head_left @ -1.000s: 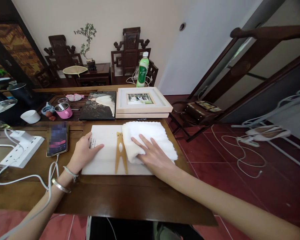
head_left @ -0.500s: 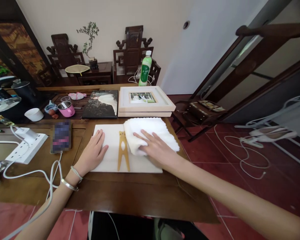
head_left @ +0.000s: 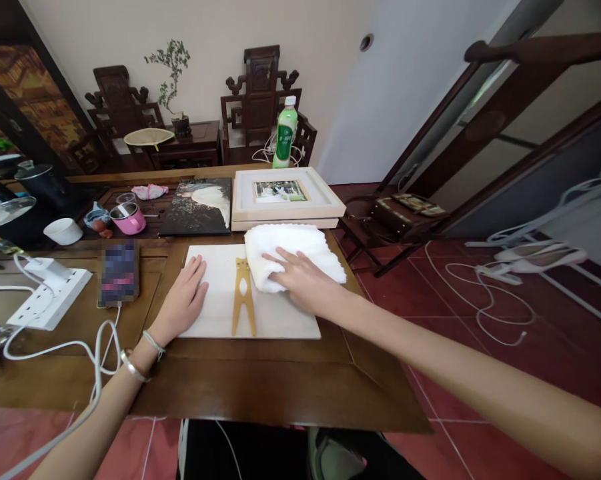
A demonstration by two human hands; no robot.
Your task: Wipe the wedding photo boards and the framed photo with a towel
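My left hand [head_left: 184, 297] lies flat, fingers stretched out, on the left side of a pale off-white board [head_left: 210, 320] on the wooden table. With fingers spread, my right hand [head_left: 303, 279] presses on top of a folded white towel [head_left: 310, 243]; its thumb is partly hidden near the towel's front fold. The towel covers the board's far right part and reaches past its edge. Between my hands, a yellow-brown flat piece [head_left: 243, 307] shaped like a wooden clothes-peg, with two legs and an oval hole, rests on the board, its far end beside the towel.
Behind the board lie a dark picture panel [head_left: 196, 207] and stacked framed pictures [head_left: 287, 212]; a green bottle [head_left: 285, 133] stands beyond. To the left are a phone [head_left: 119, 273], a white power strip [head_left: 50, 300] with loose cables, a pink cup [head_left: 129, 219] and a white cup [head_left: 63, 231].
My right hand and the towel have shifted a little away from me across the board. My left hand stays flat in place. The whole view has moved slightly.
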